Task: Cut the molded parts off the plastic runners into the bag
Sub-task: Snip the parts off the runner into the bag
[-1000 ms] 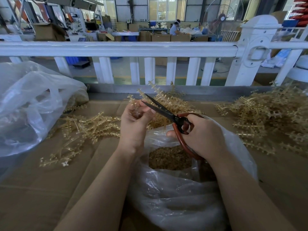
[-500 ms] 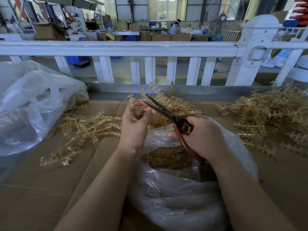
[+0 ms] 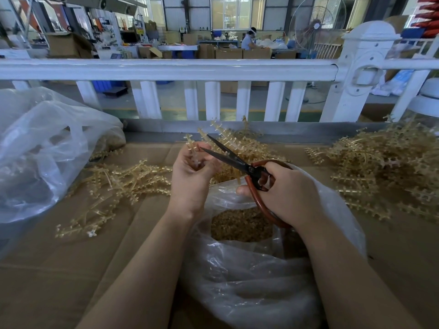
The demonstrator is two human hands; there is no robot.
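A runner is pinched upright in the left hand above the open bag of cut parts. The scissors, gripped by the right hand, are held with blades parted beside it. Trimming appears underway; next, closing on a part is called for.

Both forearms are bare from the lower frame edge up to the wrists, with no sleeve in view. The left hand and right hand wear no gloves, rings or watch.
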